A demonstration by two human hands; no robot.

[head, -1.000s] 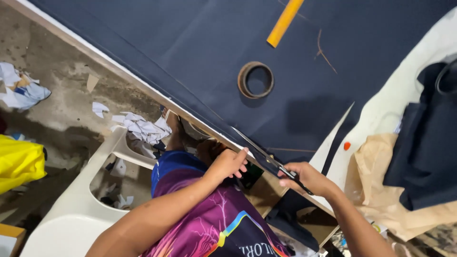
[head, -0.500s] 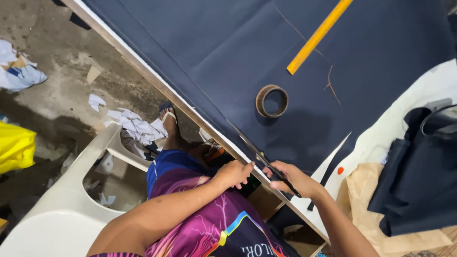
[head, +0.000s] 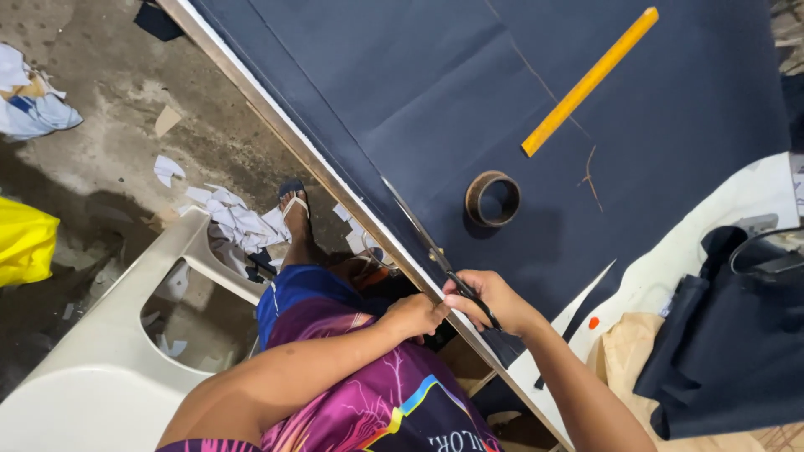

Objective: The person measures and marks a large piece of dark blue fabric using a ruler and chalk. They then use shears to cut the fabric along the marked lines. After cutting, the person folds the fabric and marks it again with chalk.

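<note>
**Scissors working along the edge of dark cloth**

The person's right hand (head: 494, 303) is gripping a pair of scissors (head: 435, 255), fingers clenched through the black handles, with the long blades pointing away from the fingertips along the edge of the navy cloth (head: 502, 92). The left hand (head: 416, 316) is sitting just beside it, fingers curled and pinching the cloth's edge where it is hanging over the table edge (head: 335, 180). Just beyond the blades, a brown tape roll (head: 492, 198) is lying flat on the cloth. Farther from the fingers, a yellow ruler (head: 590, 81) is resting at a slant. A white plastic chair (head: 109, 335) is standing left of the hands.
</note>
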